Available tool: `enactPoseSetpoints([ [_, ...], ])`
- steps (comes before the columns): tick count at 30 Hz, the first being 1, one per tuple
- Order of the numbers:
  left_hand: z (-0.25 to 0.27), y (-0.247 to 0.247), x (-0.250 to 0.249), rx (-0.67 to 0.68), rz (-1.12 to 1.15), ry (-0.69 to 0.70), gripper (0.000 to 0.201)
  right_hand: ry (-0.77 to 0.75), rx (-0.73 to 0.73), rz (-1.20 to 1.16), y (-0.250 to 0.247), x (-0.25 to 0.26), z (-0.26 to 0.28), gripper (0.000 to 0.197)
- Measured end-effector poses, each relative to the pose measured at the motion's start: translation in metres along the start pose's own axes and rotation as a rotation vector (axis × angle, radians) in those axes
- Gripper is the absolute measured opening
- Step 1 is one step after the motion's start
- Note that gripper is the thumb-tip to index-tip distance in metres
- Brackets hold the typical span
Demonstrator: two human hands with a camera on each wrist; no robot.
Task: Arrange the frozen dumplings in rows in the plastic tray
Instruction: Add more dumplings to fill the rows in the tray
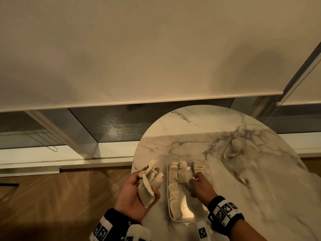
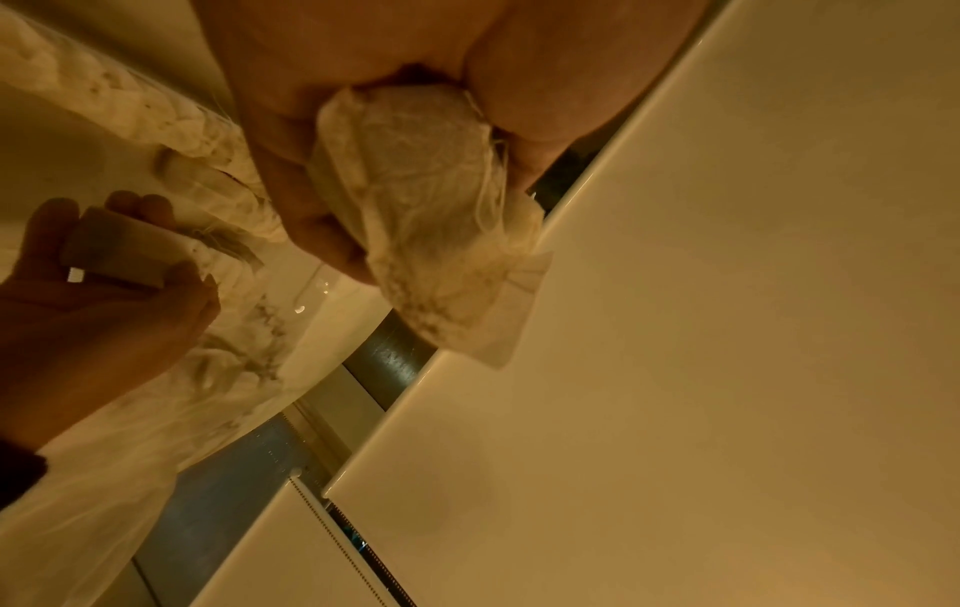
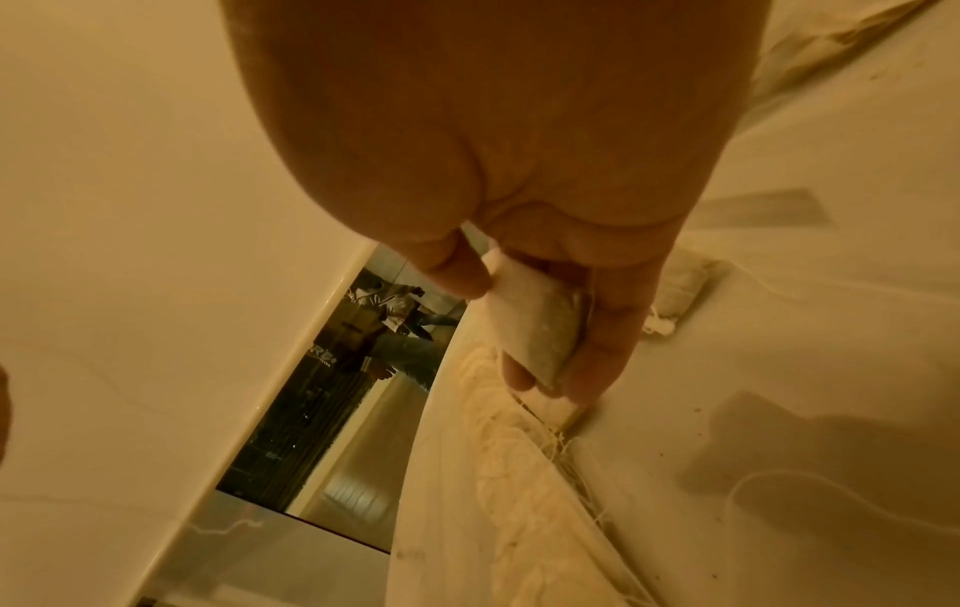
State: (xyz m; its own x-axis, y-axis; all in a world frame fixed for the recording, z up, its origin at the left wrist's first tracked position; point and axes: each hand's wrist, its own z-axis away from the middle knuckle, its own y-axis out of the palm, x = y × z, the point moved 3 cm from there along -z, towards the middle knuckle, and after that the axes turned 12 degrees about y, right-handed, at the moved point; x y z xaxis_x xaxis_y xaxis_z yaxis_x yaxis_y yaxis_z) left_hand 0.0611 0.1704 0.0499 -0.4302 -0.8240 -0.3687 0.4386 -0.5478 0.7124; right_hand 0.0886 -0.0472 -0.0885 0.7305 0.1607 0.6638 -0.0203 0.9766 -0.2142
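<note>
Plastic tray: three rows; left grip clutches dumpling bundle, right grip pinches one dumpling

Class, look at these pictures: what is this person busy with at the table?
A person is filling a clear plastic tray on a marble table with small pale pouches, called dumplings in the task. The left hand holds a bunch of them beside the tray. The right hand pinches a single piece over the tray. One long row is laid along the tray's left side, with shorter rows begun beside it.
</note>
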Motion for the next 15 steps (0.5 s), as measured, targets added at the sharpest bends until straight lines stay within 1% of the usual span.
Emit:
enactPoseSetpoints([
  [3,0.000,-0.003,0.000,0.010,0.008,-0.003,0.044,-0.093,-0.072,0.239,0.003,0.004,-0.007,0.009],
  [6,0.001,-0.005,-0.001,0.011,0.018,0.002,0.052,-0.141,-0.121,0.357,0.007,0.007,-0.013,0.009],
  [10,0.003,-0.009,-0.002,-0.015,0.026,0.022,0.052,-0.096,-0.116,0.443,0.011,0.004,-0.024,0.006],
  [15,0.005,-0.011,-0.001,-0.016,0.028,0.010,0.049,-0.095,-0.195,0.529,0.013,0.006,-0.032,0.010],
])
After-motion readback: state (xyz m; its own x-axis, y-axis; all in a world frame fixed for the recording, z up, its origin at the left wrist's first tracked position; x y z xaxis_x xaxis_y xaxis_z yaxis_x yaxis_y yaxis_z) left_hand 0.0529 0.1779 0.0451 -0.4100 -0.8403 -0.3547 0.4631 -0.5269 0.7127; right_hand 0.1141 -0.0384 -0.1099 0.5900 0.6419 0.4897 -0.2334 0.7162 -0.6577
